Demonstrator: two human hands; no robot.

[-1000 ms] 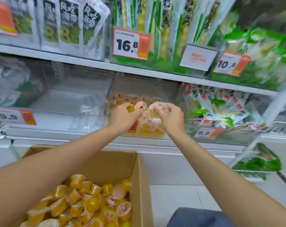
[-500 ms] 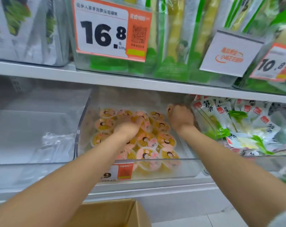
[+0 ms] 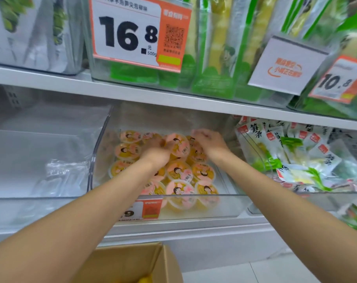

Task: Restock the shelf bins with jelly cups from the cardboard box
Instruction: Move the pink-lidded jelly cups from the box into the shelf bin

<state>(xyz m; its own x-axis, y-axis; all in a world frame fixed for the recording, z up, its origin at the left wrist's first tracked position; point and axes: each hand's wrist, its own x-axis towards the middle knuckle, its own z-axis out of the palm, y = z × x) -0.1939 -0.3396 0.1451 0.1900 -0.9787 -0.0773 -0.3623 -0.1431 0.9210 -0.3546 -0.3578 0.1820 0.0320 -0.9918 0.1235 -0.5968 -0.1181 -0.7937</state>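
A clear shelf bin [image 3: 226, 205] on the lower shelf holds several jelly cups [image 3: 180, 172] with pink lids and yellow jelly. Both my forearms reach into it. My left hand [image 3: 155, 151] is near the bin's back middle, and its thumb and fingers hold a tilted jelly cup [image 3: 178, 147] by the left rim. To the right of that cup, my right hand [image 3: 211, 142] lies over the back-right cups with bent, blurred fingers; whether it holds one is unclear. The open cardboard box [image 3: 132, 262] shows at the bottom edge, with a bit of yellow inside.
An empty clear bin [image 3: 51, 160] with crumpled plastic wrap stands to the left. A bin of white and green snack packets [image 3: 296, 160] stands to the right. The upper shelf [image 3: 132, 90] hangs low over the bins, with price tags [image 3: 136, 33] in front.
The view has come closer to the bin. My left hand has lifted and tilted a cup at the back middle. My right hand has shifted slightly left from the back right corner.
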